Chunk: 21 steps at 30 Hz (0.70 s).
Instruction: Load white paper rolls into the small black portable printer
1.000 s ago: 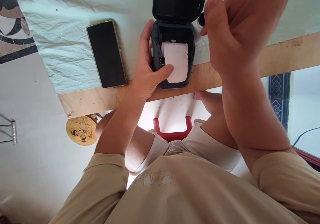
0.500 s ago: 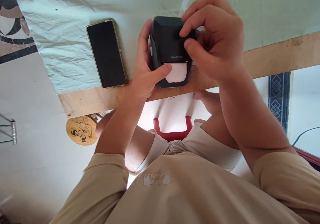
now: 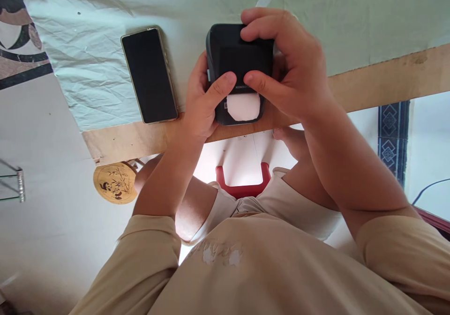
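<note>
A black label printer (image 3: 239,55) is held between both hands above the front edge of the table. White label paper (image 3: 243,107) shows at its near end. My left hand (image 3: 207,99) grips the printer's left side, thumb lying on the top near the lettering. From the right, my right hand (image 3: 291,62) clasps it, with its thumb on the top and fingers over the far right corner. Some of the right fingers are hidden behind the printer. Just beyond this hand, a whitish strip (image 3: 266,0) lies on the cloth.
A phone (image 3: 150,76) with a dark screen lies left of the printer. Pale green cloth (image 3: 94,71) covers the table, leaving a wooden edge (image 3: 116,141) bare. Below are a red stool (image 3: 242,191) and a round panda-patterned stool (image 3: 115,183).
My right hand has closed around the printer's right side, its thumb now on the top. My left thumb has moved off the label paper onto the lid. The printer has shifted slightly left.
</note>
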Each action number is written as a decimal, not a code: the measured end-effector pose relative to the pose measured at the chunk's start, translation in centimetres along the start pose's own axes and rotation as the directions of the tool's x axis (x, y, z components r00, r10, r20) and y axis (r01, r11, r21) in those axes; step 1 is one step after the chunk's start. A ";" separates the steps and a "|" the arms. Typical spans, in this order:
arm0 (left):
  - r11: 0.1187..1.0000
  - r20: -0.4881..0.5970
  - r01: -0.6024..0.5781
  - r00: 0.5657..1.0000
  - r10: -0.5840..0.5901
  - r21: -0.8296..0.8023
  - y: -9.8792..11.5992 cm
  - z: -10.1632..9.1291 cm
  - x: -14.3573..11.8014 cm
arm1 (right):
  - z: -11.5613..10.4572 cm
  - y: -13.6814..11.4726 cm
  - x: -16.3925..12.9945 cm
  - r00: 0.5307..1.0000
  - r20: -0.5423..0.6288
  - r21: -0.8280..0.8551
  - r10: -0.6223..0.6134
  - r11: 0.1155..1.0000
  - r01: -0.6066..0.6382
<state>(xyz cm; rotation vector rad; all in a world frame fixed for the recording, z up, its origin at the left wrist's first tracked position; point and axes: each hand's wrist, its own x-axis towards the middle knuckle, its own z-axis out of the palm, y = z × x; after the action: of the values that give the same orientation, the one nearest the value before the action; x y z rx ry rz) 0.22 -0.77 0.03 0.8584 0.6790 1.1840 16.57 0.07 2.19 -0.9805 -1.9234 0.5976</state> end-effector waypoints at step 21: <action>0.999 -0.066 0.035 0.997 -0.032 0.036 0.0 0.1 0.1 | 0.1 0.3 0.2 0.999 0.035 -0.014 0.007 1.000 -0.007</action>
<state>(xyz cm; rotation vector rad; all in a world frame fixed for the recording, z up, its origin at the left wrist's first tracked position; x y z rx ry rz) 0.35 -0.70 0.12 0.8393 0.7678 1.1764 16.50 0.41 2.07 -0.9919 -1.9577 0.6097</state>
